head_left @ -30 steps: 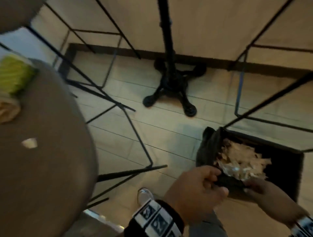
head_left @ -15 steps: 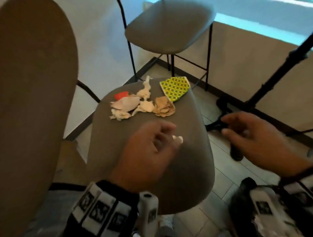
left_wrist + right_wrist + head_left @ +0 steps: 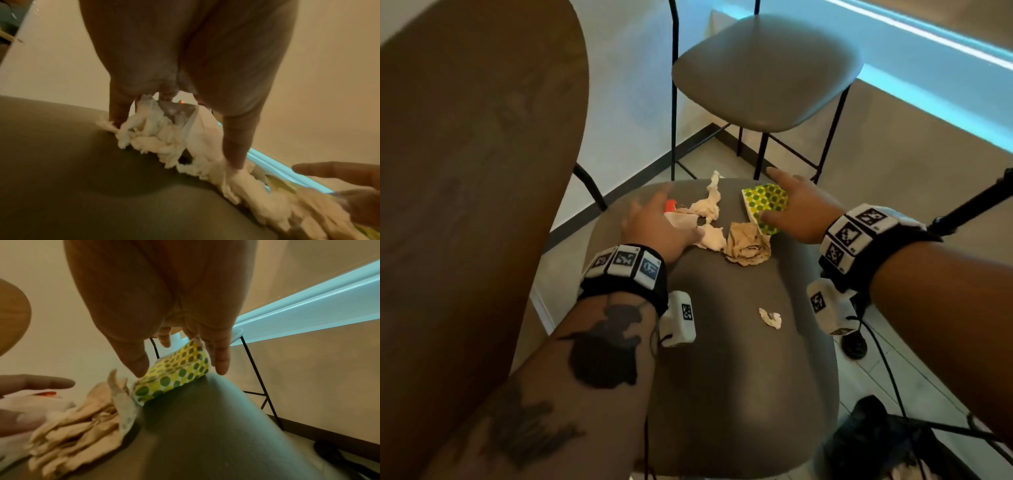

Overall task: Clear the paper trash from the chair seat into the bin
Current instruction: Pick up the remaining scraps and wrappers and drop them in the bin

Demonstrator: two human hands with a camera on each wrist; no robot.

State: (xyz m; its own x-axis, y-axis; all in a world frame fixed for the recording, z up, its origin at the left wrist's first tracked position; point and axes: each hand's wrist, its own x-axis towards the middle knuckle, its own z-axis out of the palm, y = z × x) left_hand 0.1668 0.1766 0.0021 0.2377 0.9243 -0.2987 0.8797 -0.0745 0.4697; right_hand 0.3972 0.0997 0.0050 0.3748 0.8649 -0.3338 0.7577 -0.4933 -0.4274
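Paper trash lies at the far end of the grey chair seat: a white crumpled tissue, a brown crumpled paper, a green-dotted paper and a red scrap. A small white scrap sits alone mid-seat. My left hand hovers with spread fingers on the white tissue, its thumb touching it. My right hand is spread over the dotted paper, thumb at its edge. The black-bagged bin stands on the floor at lower right.
A brown wooden tabletop fills the left side. A second grey stool stands beyond the seat, near the wall. A black stand pole and cables cross the floor at the right, beside the bin.
A second ago both hands were at the bin's rim. They have since swung over to the seat and reached forward onto the paper pile at its far end.
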